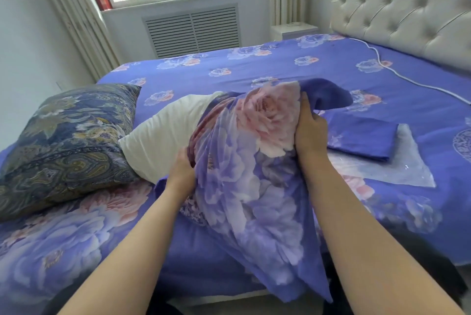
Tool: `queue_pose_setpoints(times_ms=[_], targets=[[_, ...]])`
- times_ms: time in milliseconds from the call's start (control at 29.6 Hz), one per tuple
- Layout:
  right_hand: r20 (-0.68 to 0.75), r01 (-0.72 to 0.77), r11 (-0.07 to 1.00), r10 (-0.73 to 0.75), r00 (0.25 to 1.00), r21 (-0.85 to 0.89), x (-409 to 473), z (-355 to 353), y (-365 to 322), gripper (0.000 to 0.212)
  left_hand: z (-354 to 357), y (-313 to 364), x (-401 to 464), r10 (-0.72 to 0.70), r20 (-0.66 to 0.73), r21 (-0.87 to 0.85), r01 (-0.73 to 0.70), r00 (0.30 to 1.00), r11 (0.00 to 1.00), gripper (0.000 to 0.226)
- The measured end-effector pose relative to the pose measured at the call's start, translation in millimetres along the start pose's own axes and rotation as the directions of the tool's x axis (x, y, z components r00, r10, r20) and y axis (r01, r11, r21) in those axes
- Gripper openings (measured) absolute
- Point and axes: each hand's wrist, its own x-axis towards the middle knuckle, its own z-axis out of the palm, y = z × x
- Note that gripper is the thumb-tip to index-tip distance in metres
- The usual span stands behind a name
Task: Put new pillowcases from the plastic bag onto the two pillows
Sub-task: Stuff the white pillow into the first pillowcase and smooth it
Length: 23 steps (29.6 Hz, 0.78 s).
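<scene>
A white pillow (pixel 163 133) lies on the bed, its near half inside a purple pillowcase (pixel 252 182) printed with big pink and lilac flowers. My left hand (pixel 182 169) grips the pillowcase's open edge at the pillow's left side. My right hand (pixel 309 133) grips the same pillowcase's bunched edge higher up on the right. A second pillow (pixel 68 144), in a dark blue paisley cover, lies to the left, touching the white one. A folded purple pillowcase (pixel 362 136) rests on a clear plastic bag (pixel 405 164) to the right.
The bed carries a purple floral sheet (pixel 254 65). A white cable (pixel 397 72) runs across it near the tufted cream headboard (pixel 407 9). A white nightstand (pixel 293 30), radiator grille (pixel 193 32), window and curtains stand beyond the bed's far side.
</scene>
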Motion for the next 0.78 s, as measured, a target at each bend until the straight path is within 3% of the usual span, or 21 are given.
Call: queue_pose_setpoints(times_ms=[67, 135, 202, 371, 472, 540, 607, 776], targets=[[-0.004, 0.2, 0.978, -0.2, 0.98, 0.058, -27, 4, -8, 0.051, -24, 22, 2, 0.132, -0.251, -0.157, -0.175, 0.959, 0.972, 0.027], [0.068, 0.315, 0.938, -0.327, 0.942, 0.146, -50, 0, -14, 0.047, -48, 56, 15, 0.26, -0.296, -0.097, -0.3, 0.919, 0.949, 0.031], [0.165, 0.39, 0.906, -0.415, 0.895, 0.166, -66, -4, -17, 0.047, -64, 96, 34, 0.317, -0.181, -0.037, -0.328, 0.931, 0.944, 0.022], [0.21, 0.503, 0.856, -0.517, 0.83, 0.12, -72, -11, -12, 0.041, -67, 156, 56, 0.299, 0.143, 0.135, -0.317, 0.944, 0.939, 0.04], [0.229, 0.527, 0.847, -0.529, 0.817, 0.073, -75, -14, -10, 0.037, -53, 169, 61, 0.262, 0.222, 0.377, -0.331, 0.939, 0.865, 0.032], [0.235, 0.516, 0.855, -0.514, 0.825, 0.059, -76, -19, -9, 0.038, -50, 171, 71, 0.212, 0.141, 0.38, -0.25, 0.967, 0.891, 0.026], [0.245, 0.494, 0.868, -0.491, 0.836, 0.055, -75, -29, -10, 0.038, -59, 161, 83, 0.172, -0.064, 0.304, -0.145, 0.983, 0.942, 0.019], [0.1, 0.28, 0.959, -0.284, 0.954, 0.051, -53, -87, 7, 0.037, -128, 73, 107, -0.047, -0.43, 0.224, 0.157, 0.901, 0.962, 0.021]])
